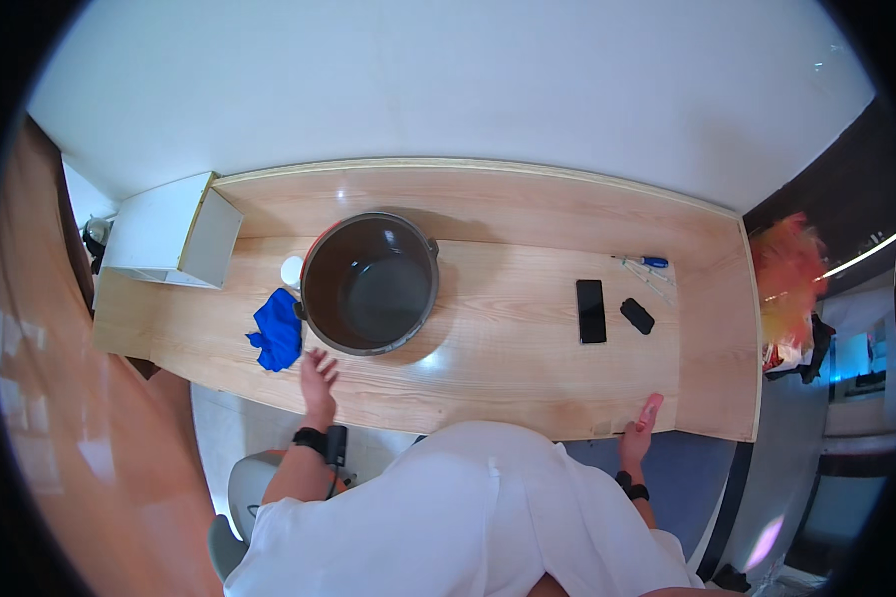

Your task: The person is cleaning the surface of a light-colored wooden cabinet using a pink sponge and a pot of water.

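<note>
My left hand (318, 384) is at the table's front left, fingers spread and holding nothing. Just beyond its fingertips lie a crumpled blue cloth (278, 332) and a large dark bucket (369, 283), standing upright. Whether the bucket holds water I cannot tell. Behind the cloth, a round white object (291, 272) sits against the bucket's left side. At the front right edge, my right hand (635, 442) is closed around a slim pink object (651, 409), whose exact kind is unclear. A small dark tip shows beside that hand.
A black smartphone (590, 311) and a small black device (637, 316) lie on the right of the wooden table (508, 366). Behind them are a blue-handled screwdriver (653, 262) and thin pale sticks (646, 276). A white box shelf (172, 231) stands left; raised panels border the back and right.
</note>
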`<state>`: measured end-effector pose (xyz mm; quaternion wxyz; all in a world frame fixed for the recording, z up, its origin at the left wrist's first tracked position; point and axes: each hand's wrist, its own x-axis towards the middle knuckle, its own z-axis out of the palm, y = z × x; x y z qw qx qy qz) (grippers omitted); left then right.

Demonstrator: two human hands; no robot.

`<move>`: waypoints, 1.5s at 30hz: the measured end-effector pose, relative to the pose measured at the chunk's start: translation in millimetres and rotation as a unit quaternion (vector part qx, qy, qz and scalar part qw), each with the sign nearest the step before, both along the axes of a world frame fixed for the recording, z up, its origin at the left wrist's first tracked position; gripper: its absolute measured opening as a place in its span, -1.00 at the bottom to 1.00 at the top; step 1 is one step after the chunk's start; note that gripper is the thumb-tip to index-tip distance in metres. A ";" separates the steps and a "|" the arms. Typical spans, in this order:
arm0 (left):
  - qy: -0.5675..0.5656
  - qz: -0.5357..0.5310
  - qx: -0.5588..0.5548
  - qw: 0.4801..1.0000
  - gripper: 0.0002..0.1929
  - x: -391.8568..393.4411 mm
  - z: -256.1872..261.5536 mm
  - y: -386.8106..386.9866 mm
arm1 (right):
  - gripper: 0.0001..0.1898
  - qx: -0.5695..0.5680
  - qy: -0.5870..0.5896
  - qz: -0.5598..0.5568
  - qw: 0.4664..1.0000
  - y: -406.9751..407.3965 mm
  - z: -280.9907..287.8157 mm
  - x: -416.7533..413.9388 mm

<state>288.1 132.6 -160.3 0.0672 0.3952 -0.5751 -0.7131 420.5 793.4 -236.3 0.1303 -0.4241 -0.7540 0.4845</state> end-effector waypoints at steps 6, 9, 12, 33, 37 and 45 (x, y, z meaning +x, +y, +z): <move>0.017 -0.124 -0.053 0.991 -0.31 -72.4 65.0 -8.3 | -0.29 0.152 -0.039 0.128 0.979 -43.6 -10.3 11.1; -0.005 -0.154 -0.075 0.985 -0.43 -87.0 49.1 -16.9 | -0.27 0.007 0.024 0.137 0.990 -104.4 37.9 -7.0; -0.036 -0.171 -0.093 0.980 -0.59 -95.8 3.7 -46.7 | -0.28 -0.102 -0.012 0.169 0.980 -143.1 81.3 -10.5; -0.001 -0.408 0.088 0.909 -0.50 -52.7 18.9 107.7 | -0.37 0.113 0.037 0.416 0.902 -239.8 258.4 -83.7; -0.002 -0.471 0.101 0.876 -0.47 -49.7 20.1 139.3 | -0.52 0.257 0.012 0.439 0.861 -226.6 238.7 -110.4; -0.010 -0.548 0.093 0.831 -0.42 -51.4 10.2 195.8 | -0.85 0.429 -0.216 0.512 0.712 -205.3 203.2 -154.4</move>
